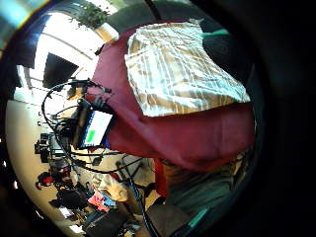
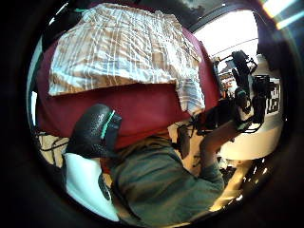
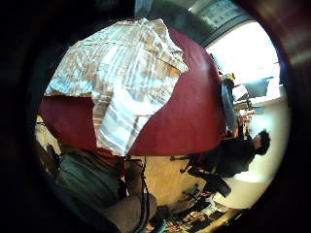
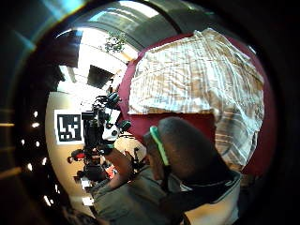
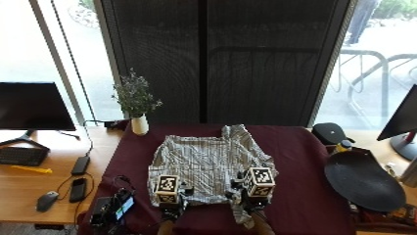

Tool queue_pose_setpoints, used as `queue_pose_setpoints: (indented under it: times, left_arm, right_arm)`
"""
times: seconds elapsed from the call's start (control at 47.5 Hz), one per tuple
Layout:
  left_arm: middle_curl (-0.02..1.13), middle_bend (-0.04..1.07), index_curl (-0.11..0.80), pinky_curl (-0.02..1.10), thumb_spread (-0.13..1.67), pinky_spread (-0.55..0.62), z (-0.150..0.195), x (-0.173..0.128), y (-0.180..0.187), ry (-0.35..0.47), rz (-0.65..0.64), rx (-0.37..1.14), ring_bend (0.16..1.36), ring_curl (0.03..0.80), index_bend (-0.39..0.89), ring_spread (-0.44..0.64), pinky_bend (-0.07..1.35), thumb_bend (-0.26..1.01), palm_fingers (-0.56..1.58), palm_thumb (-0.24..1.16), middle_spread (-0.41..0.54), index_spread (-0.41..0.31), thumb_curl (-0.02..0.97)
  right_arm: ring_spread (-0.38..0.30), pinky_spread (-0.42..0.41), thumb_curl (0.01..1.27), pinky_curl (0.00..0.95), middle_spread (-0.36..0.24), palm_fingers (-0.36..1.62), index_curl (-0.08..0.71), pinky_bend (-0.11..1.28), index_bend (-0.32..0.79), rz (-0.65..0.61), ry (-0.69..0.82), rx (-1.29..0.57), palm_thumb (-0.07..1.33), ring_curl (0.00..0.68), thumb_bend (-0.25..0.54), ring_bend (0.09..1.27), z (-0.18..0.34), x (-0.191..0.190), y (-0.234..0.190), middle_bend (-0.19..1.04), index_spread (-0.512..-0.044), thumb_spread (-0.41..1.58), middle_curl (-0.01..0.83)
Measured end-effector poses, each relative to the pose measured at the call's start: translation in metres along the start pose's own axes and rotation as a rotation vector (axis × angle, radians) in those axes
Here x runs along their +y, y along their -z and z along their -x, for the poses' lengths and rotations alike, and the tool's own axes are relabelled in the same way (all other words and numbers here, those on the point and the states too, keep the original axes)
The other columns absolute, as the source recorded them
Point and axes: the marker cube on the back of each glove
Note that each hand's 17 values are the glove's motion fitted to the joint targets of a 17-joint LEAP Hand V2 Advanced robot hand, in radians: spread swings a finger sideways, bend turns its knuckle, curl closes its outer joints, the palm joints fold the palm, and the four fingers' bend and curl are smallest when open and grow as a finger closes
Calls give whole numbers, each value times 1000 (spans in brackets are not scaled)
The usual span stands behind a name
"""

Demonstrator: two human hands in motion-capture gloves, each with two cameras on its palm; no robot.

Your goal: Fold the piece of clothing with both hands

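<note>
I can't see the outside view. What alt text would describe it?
A striped, crumpled piece of clothing lies spread on a dark red tablecloth, with a person's left hand and right hand at its near edge. A white vase of flowers stands at the far left corner.

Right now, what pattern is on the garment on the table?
The garment is pale with thin dark stripes, clearest in the outside view.

No text, label, brand or number can be read anywhere here.
</note>
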Motion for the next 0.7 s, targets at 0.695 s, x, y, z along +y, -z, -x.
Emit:
queue_pose_setpoints:
  times: [0.695]
  left_arm:
    - [361,187,353,343,1042,189,17,-47,-115,-41,292,-87,525,310,223,130,442,-24,470,517,-1,-99,331]
  right_arm:
    - [110,207,342,374,44,150,239,718,121,440,-97,12,687,316,21,461,-81,-8,-73,113,-324,973,245]
